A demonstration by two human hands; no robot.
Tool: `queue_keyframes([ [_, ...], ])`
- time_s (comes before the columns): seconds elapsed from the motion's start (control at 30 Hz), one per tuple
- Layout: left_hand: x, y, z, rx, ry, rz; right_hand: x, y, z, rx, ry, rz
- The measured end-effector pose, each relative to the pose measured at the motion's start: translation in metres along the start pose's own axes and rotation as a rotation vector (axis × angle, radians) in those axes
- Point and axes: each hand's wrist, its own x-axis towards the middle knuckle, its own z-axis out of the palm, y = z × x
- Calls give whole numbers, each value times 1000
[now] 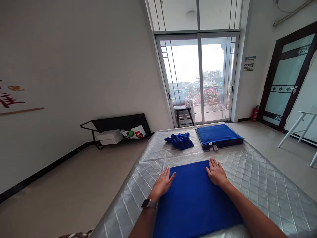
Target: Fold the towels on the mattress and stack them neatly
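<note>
A blue towel (193, 198) lies spread flat on the silver quilted mattress (262, 185) in front of me. My left hand (162, 182) rests palm down on its far left corner, fingers stretched out. On the far right corner lies my right hand (216, 172), also flat with the thumb apart. Beyond them a crumpled blue cloth (180, 141) sits in a loose heap. To its right is a neat stack of folded towels (219, 135), blue on top, with white tags showing at the near edge.
A black bench frame (116, 124) against the left wall holds a white box (108, 136) and a printed bag (133, 133). A dark stool (183, 114) stands by the sliding glass door. At right are a fire extinguisher (254, 113) and a white-legged table (292, 129).
</note>
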Motion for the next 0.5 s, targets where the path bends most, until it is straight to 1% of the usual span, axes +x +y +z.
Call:
queue_keyframes([
  [0.07, 4, 4, -8, 35, -13, 23, 0, -1, 0, 14, -3, -4],
  [0.1, 6, 13, -12, 54, 8, 31, 1, -1, 0, 23, -2, -7],
  [0.13, 7, 27, -14, 67, 44, 46, 1, -2, 1, 30, 3, -9],
  [0.17, 7, 46, -15, 71, 87, 75, 1, -1, 1, 34, 10, -11],
  [0.2, 7, 69, -15, 66, 135, 125, 2, -1, 2, 34, 19, -11],
  [0.23, 6, 95, -13, 41, 171, 206, 2, 0, 3, 26, 25, -13],
  [0.3, 5, 149, -6, -17, 214, 374, 2, 3, 5, -1, 26, -34],
  [0.33, 6, 172, -2, -40, 229, 431, 2, 5, 6, -14, 23, -50],
  [0.37, 7, 192, 1, -56, 236, 457, 2, 6, 7, -24, 18, -68],
  [0.4, 9, 206, 4, -67, 236, 468, 1, 7, 7, -32, 14, -84],
  [0.43, 11, 214, 6, -73, 231, 463, 1, 8, 7, -39, 11, -96],
  [0.47, 14, 217, 8, -76, 222, 446, 0, 8, 7, -42, 10, -100],
  [0.5, 17, 215, 9, -77, 211, 420, 0, 7, 6, -42, 10, -95],
])
